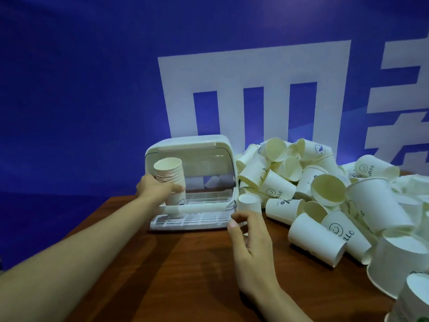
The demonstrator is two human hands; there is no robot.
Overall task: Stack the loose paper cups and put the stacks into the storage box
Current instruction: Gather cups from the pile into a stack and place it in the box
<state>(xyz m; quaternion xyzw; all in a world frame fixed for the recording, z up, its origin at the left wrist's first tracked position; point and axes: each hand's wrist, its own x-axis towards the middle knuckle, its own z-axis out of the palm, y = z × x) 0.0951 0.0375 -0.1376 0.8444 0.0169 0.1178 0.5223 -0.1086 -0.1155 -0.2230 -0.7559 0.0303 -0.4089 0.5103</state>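
1. A stack of paper cups (170,180) is gripped by the left hand (155,187) inside the open storage box (222,145); it could topple if released tilted
2. The right hand (249,238) hovers, fingers (233,225) loosely curled, empty
3. The loose cups (325,201) could be knocked off the table (185,263)

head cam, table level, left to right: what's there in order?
left hand gripping the cup stack → storage box, open → upside-down single cup above the right hand → heap of loose cups.
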